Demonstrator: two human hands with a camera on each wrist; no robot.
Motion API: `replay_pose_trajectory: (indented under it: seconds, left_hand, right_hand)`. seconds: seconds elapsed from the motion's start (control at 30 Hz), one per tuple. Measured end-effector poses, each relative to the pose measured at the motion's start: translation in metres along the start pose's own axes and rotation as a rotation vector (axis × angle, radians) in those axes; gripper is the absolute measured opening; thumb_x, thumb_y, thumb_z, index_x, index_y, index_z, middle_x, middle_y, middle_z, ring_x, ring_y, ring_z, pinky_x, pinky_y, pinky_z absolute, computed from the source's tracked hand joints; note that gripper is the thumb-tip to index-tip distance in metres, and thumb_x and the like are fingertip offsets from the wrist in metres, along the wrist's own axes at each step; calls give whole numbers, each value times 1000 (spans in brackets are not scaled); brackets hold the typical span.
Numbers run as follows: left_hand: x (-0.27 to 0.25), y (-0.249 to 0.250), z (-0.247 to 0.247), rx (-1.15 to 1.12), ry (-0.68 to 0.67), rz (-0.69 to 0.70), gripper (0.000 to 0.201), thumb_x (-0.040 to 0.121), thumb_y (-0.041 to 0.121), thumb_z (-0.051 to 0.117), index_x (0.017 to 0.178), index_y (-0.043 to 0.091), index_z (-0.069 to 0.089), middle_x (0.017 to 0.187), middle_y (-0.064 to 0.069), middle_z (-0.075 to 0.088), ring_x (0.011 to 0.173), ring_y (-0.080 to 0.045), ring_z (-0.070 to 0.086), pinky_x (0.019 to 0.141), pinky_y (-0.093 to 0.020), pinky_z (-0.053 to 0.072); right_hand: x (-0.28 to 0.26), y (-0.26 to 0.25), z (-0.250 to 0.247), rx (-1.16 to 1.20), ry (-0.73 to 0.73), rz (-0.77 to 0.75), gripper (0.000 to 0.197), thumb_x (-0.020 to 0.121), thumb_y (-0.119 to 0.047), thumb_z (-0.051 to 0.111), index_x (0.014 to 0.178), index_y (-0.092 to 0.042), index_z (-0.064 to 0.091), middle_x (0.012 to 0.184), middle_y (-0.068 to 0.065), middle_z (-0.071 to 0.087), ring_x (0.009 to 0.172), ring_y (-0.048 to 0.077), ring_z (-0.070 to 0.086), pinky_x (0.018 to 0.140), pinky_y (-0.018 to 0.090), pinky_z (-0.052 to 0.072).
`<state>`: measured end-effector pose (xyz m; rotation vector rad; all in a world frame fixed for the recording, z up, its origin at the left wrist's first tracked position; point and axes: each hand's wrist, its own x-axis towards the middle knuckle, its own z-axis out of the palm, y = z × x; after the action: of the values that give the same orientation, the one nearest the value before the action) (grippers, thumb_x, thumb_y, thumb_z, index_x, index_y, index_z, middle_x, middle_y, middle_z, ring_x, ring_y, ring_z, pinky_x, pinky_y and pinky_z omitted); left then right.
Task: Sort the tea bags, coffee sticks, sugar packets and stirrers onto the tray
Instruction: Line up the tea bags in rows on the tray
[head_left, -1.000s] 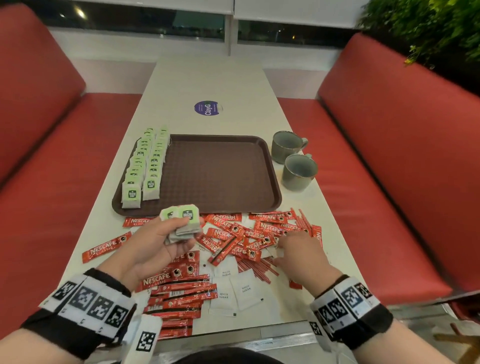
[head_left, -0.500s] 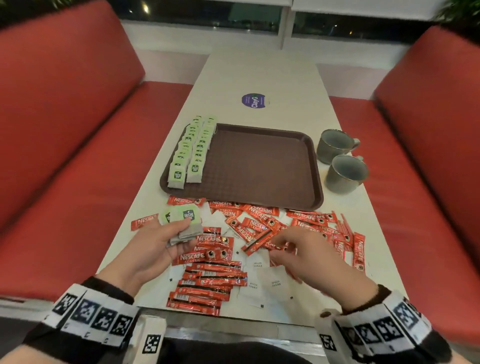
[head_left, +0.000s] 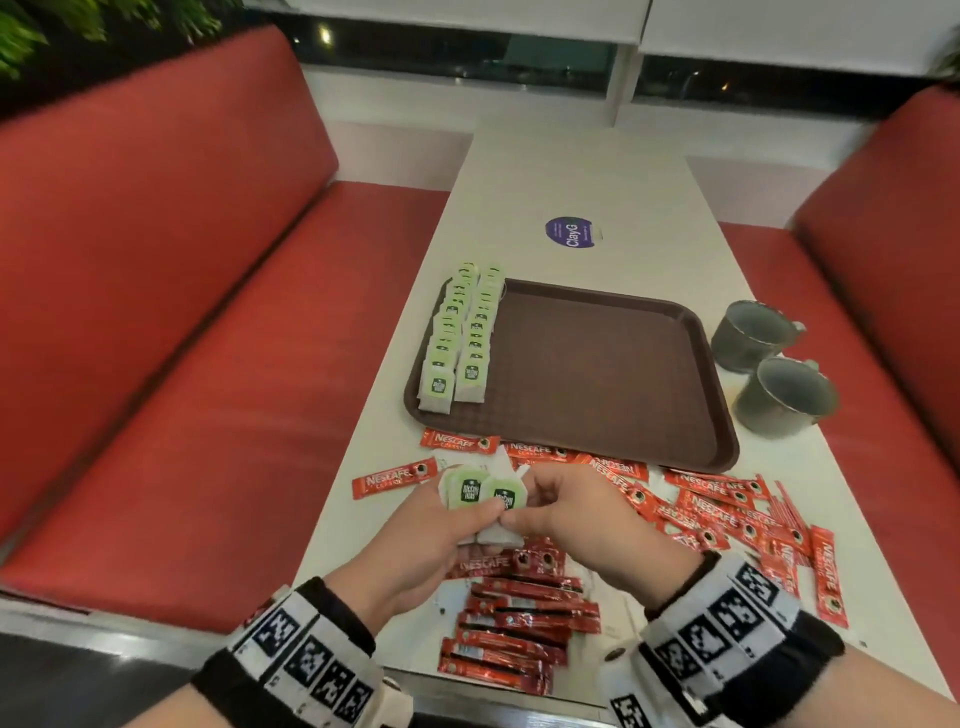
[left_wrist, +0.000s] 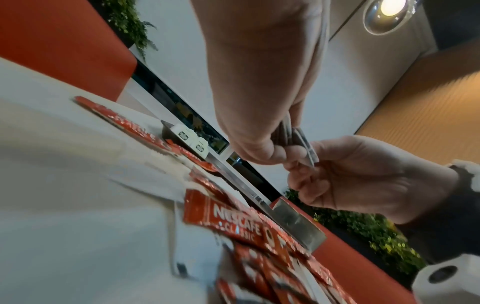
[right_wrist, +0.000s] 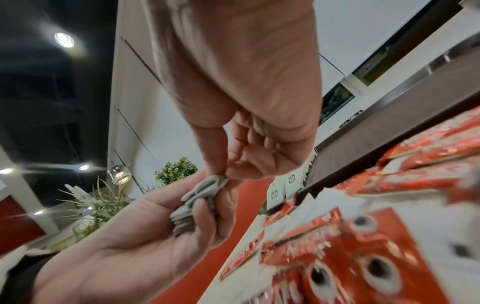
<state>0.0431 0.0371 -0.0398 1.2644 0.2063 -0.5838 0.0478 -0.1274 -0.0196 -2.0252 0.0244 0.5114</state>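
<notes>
Two grey mugs (head_left: 769, 364) stand on the white desk (head_left: 582, 176), the nearer mug (head_left: 784, 397) touching the farther one (head_left: 750, 332). A round purple sticker (head_left: 570, 232) lies flat farther up the desk. Red padded benches (head_left: 197, 291) run along both sides, with green plants (head_left: 62, 26) behind the left bench.

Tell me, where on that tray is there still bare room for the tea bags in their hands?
The tray is bare from the two tea bag rows at its left edge across to its right rim beside the mugs. The table before its near rim is crowded with coffee sticks, under both hands.
</notes>
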Motion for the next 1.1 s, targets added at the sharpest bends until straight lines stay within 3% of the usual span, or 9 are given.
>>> replay_pose_trajectory:
  seconds: [0.13,0.27,0.43,0.53,0.63,0.73,0.8,0.97,1.1]
  left_hand:
    - [8,18,-36,-213,133,-19,21,95,10,51,113,-2,52,96,-19,70,81,-23,68,65,-29,58]
    - [13,31,-75,-324,208,-5,22,95,-4,39,115,-6,47,104,-28,66,93,-33,66,72,-33,60]
    - [14,39,-104,-322,214,30,25,95,-7,39,117,-3,50,109,-27,64,96,-34,65,70,-31,60]
    - [13,39,-113,-329,215,23,22,94,-8,41,112,0,52,109,-26,64,96,-34,66,65,-28,60]
    - [14,36,-117,-349,214,16,23,93,-8,44,113,0,52,108,-25,65,94,-32,66,62,-26,59]
    - [16,34,-118,-360,208,10,26,93,-8,45,117,0,52,109,-24,65,95,-30,66,62,-26,59]
    - [17,32,-118,-357,204,6,28,93,-8,45,119,0,51,109,-24,65,97,-30,66,63,-26,60]
    - [17,34,-117,-332,182,23,29,93,-8,45,120,0,51,111,-23,65,98,-31,65,70,-27,60]
    - [20,39,-112,-311,169,55,29,92,-9,47,119,1,52,113,-21,65,100,-32,65,72,-28,60]
  right_hand:
    - [41,-27,-6,-4,118,15,13,79,-16,76,72,-14,65,68,5,66,53,8,52,53,24,45]
    - [97,-42,-14,-91,299,24,13,82,-15,73,75,-11,63,77,3,68,67,15,61,62,28,52]
    - [151,-36,-6,-243,234,149,13,81,-11,72,74,-12,61,87,10,71,80,21,64,85,39,56]
    - [166,-34,-2,-341,216,186,14,81,-11,72,74,-12,59,94,14,71,81,22,65,84,37,57]
    - [177,-36,-1,-489,181,213,29,81,-15,73,65,-20,49,86,5,62,86,23,60,80,31,52]
    - [185,-38,0,-595,188,207,11,82,-17,72,88,-14,64,93,2,57,87,18,53,76,26,45]
    - [189,-37,2,-627,196,199,23,82,-16,71,105,-11,66,101,4,59,90,18,55,78,25,47]
    - [191,-40,4,-589,247,163,26,82,-17,71,105,-13,59,104,3,58,93,18,55,80,27,49]
    - [166,-54,0,-464,359,-12,35,87,-25,66,118,-12,56,105,2,59,88,14,54,65,18,40]
